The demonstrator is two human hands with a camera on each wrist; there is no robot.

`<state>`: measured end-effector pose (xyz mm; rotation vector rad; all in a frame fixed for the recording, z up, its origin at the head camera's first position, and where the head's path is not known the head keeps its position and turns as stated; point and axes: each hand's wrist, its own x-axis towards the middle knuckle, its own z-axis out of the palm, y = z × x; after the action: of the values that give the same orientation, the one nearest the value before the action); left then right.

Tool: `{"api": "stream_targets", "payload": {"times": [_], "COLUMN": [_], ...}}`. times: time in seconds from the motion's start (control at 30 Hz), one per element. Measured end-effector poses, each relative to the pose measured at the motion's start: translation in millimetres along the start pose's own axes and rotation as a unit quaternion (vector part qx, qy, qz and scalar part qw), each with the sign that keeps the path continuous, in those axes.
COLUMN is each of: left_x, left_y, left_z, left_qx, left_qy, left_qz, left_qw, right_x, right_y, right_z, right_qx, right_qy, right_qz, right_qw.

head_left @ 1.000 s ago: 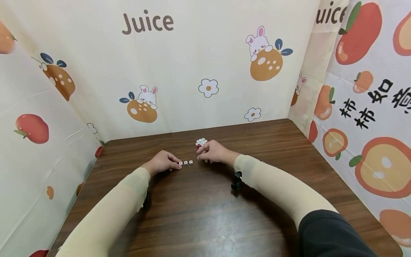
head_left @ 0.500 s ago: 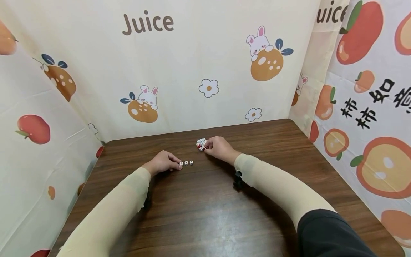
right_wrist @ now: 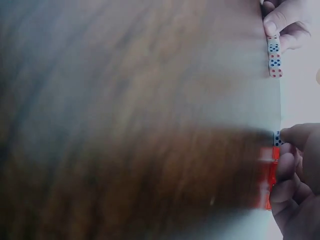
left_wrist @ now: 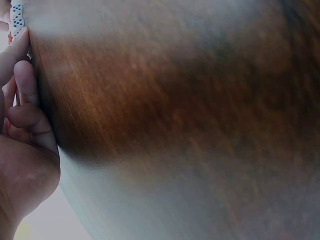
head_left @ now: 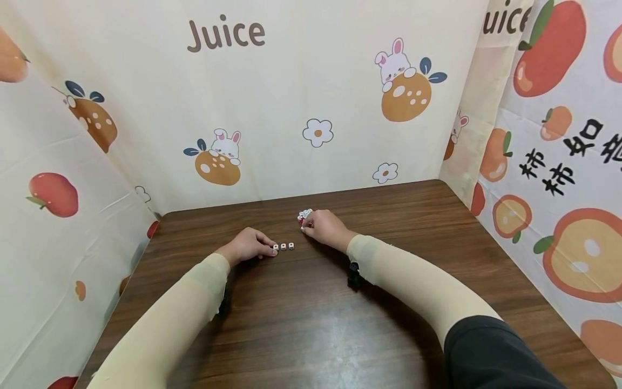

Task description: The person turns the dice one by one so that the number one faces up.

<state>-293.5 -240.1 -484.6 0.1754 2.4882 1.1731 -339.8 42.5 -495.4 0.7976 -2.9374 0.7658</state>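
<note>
Three small white dice (head_left: 284,246) stand in a short row on the wooden table. My left hand (head_left: 247,245) pinches the row's left end between thumb and finger. Red and blue pips show on the row in the right wrist view. Behind and to the right, my right hand (head_left: 326,227) pinches a white die (right_wrist: 278,138) with dark pips, at the front of a cluster of white and red dice (head_left: 304,213). Part of that cluster is hidden behind the right fingers. In the right wrist view, translucent red dice (right_wrist: 273,170) lie beside the right fingertips.
The dark wooden table (head_left: 291,324) reaches back to a fruit-patterned cloth wall (head_left: 272,108). Similar printed cloth hangs at the left and right sides. Bare wood lies in front of the dice and to the right of my right hand.
My right hand went back to the dice cluster, then came slightly forward and left, with a white die now at its fingertips. My left hand stays at the row's left end.
</note>
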Motion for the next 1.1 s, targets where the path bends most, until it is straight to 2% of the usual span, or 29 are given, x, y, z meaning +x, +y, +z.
{"api": "stream_targets", "payload": {"times": [0.13,0.2,0.6,0.87,1.1], "left_x": [-0.5,-0.9,0.0,2.4,1.6], "left_y": [1.2,1.5,0.8,-0.7,-0.4], "left_z": [0.0,-0.2,0.3,0.8,1.2], "left_qx": [0.003,0.006,0.005,-0.004,-0.004], "left_qy": [0.001,0.0,0.0,0.001,0.001], "left_qz": [0.002,0.004,0.001,0.004,0.003], "left_qw": [1.0,1.0,1.0,1.0,1.0], "right_x": [-0.2,4.4,1.0,-0.6,-0.7], "right_y": [1,8,-1,-1,0], "right_z": [0,6,0,0,4], "right_qx": [0.034,0.04,0.011,0.044,0.039], "right_qy": [0.001,0.004,-0.041,-0.043,-0.038], "right_qz": [0.006,0.004,0.004,-0.002,-0.007], "right_qw": [0.9994,0.9992,0.9991,0.9981,0.9985]}}
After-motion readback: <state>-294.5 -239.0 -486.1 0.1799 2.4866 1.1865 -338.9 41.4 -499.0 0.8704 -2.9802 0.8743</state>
